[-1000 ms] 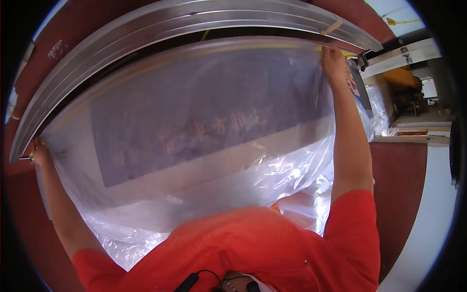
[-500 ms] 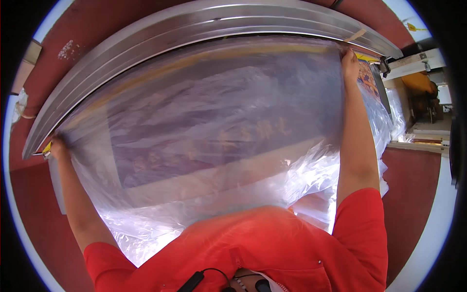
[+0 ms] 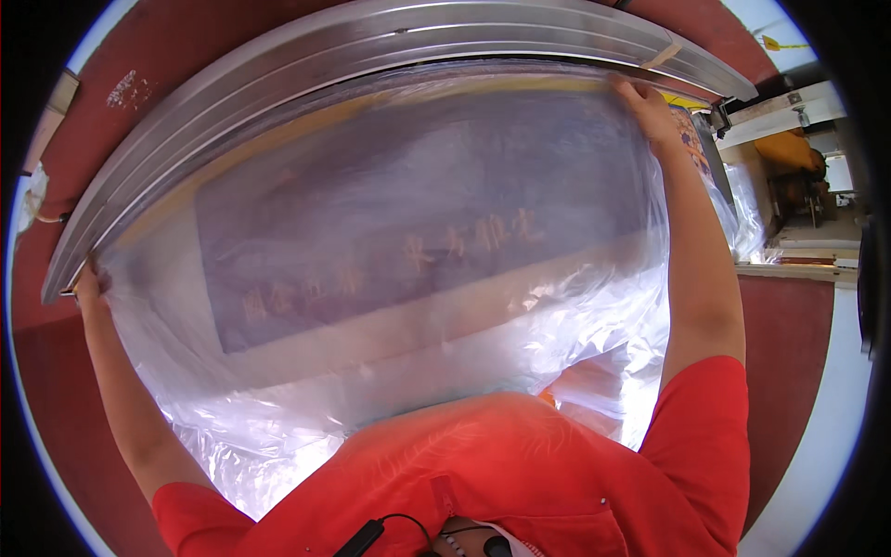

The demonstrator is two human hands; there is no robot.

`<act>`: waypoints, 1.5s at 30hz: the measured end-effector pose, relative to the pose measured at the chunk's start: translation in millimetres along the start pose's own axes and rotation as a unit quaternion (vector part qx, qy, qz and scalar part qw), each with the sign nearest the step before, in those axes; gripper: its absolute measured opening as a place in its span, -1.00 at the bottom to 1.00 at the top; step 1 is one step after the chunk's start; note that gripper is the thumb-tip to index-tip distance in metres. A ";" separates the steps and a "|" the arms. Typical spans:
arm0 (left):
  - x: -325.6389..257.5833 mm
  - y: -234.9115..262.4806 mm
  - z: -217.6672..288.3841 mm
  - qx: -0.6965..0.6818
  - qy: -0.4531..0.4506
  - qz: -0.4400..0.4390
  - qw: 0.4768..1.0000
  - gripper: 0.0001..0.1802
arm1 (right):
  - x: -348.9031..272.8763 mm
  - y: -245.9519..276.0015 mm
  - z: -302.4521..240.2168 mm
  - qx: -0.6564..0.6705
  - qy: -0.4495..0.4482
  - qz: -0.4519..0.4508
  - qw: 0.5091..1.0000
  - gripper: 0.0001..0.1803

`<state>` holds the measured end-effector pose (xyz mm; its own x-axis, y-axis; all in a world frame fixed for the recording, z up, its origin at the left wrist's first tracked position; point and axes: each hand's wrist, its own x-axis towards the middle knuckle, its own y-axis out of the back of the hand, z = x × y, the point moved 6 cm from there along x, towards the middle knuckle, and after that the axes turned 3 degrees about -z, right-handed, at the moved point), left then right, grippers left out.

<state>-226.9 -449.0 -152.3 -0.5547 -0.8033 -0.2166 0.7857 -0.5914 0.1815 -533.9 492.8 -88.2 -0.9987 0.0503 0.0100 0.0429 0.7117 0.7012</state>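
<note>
**Inspector A:** Container first. What encloses the work piece?

**Inspector B:** A clear plastic bag, wide and wrinkled, spread flat across the view. Inside it lies a large flat dark panel with gold characters across its face and a pale border below. The bag's loose lower part bunches against the person's red shirt.

**Inspector A:** Position of the hands?

**Inspector B:** Both arms are stretched out to the far corners of the bag. The left hand sits at the far-left corner, fingers clenched on the plastic edge. The right hand is at the far-right corner, fingers curled over the plastic at the panel's top edge, grasping it.

**Inspector A:** Surroundings?

**Inspector B:** A long silver metal rail runs just beyond the bag's far edge, between the two hands. Under everything is a dark red floor. To the right, well apart, more clear plastic and light-coloured benches show, details too small to tell.
</note>
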 end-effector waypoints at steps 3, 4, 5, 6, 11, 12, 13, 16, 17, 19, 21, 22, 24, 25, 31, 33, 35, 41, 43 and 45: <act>1.7 39.8 9.7 -0.020 -0.026 -0.040 0.999 -0.78 | -44.9 -24.1 -57.8 0.046 0.009 -0.084 0.995 -0.51; -5.1 61.2 27.5 0.256 -0.107 -0.014 0.961 -0.77 | -52.2 -30.2 -64.4 0.085 0.023 -0.107 0.990 -0.54; -20.3 82.8 44.9 0.513 -0.175 0.015 0.840 -0.76 | -59.1 -37.1 -71.4 0.125 0.038 -0.131 0.983 -0.57; -37.0 97.8 52.1 0.725 -0.224 0.043 0.649 -0.74 | -66.1 -46.1 -75.6 0.170 0.041 -0.131 0.976 -0.61; -122.6 4.9 50.1 0.762 -0.200 0.047 0.614 -0.75 | -89.3 -78.7 -71.7 0.263 0.044 -0.149 0.952 -0.74; -125.4 -32.1 55.9 0.728 -0.249 -0.071 0.634 -0.76 | -88.9 -82.7 -71.1 0.280 0.056 -0.150 0.946 -0.76; -151.1 -130.6 62.4 0.650 -0.272 -0.181 0.686 -0.78 | -87.6 -83.6 -66.8 0.289 0.062 -0.142 0.945 -0.78; -338.1 -407.8 91.1 0.392 -0.275 -0.385 0.789 -0.66 | -86.0 -73.2 -50.2 0.293 0.064 -0.112 0.947 -0.81; -389.7 -459.6 99.8 0.327 -0.364 -0.418 0.765 -0.65 | -86.0 -71.9 -51.3 0.298 0.070 -0.108 0.946 -0.81; -432.5 -526.5 92.8 0.213 -0.519 -0.382 0.734 -0.67 | -89.3 -76.5 -69.4 0.309 0.102 -0.118 0.938 -0.82; -443.6 -571.4 71.2 0.149 -0.352 -0.451 0.807 -0.72 | -93.9 -79.0 -79.6 0.280 0.147 -0.118 0.942 -0.82; -451.2 -577.5 68.9 0.103 -0.327 -0.485 0.805 -0.73 | -92.7 -75.2 -75.0 0.246 0.172 -0.108 0.948 -0.81; -449.7 -556.4 59.8 0.015 -0.270 -0.541 0.797 -0.75 | -97.1 -79.4 -72.9 0.188 0.188 -0.164 0.950 -0.79; -443.4 -531.9 59.3 0.078 -0.215 -0.574 0.786 -0.80 | -101.0 -80.1 -68.0 0.163 0.170 -0.218 0.947 -0.77; -229.0 -176.5 15.8 0.168 -0.098 -0.290 0.937 -0.83 | -174.5 -91.2 -129.6 -0.080 0.344 -0.245 0.903 -0.75; -214.2 -52.5 8.6 0.317 -0.062 -0.265 0.908 -0.78 | -192.7 -90.8 -133.5 -0.070 0.339 -0.274 0.897 -0.79; -194.9 100.1 -24.6 0.373 0.105 -0.242 0.889 -0.70 | -208.2 -87.0 -138.5 -0.074 0.335 -0.322 0.882 -0.84; -107.0 261.6 -53.1 0.503 0.008 0.065 0.862 -0.59 | -173.7 28.7 -33.9 -0.052 0.062 -0.515 0.854 -0.68; -67.0 237.0 -33.5 0.570 -0.172 0.101 0.797 -0.55 | -144.1 137.6 31.2 -0.098 -0.082 -0.429 0.894 -0.73; -27.3 166.8 -18.5 0.607 -0.333 0.105 0.714 -0.51 | -82.8 310.7 108.7 -0.153 -0.063 -0.086 0.982 -0.71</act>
<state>-75.6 -524.5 -133.8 -0.7846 -0.4991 0.3678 0.2783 0.2467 0.9283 -434.9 785.9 51.4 -0.9782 0.0470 -0.2020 -0.1563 0.4736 0.8668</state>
